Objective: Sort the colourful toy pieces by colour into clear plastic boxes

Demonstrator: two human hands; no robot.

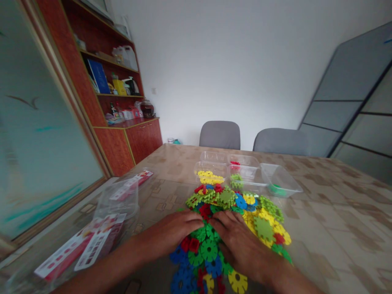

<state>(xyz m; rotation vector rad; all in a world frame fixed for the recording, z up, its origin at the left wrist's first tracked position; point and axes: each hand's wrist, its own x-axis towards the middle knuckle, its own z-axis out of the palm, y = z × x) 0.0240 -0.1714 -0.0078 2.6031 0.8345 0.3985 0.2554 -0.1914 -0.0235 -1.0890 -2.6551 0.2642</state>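
Note:
A loose heap of plastic connecting pieces lies on the table in front of me. My left hand (183, 222) rests on the heap's left side, its fingers stretched out against green flower-shaped discs (209, 249) and red pieces (204, 211). My right hand (237, 234) lies over the middle of the heap, fingers extended forward and touching the pieces. I see nothing gripped in either hand, though the right fingertips partly hide what is under them. Blue discs (180, 279) and a yellow disc (238, 281) lie nearer me; light green square pieces (263, 228) lie to the right.
Behind the heap stand clear plastic containers: one with yellow pieces (208, 177), one with a light green piece (236, 181), one with a green piece (277, 189). Clear lidded boxes with printed labels (82, 245) lie at left. Two grey chairs (219, 134) stand beyond the table (330, 212).

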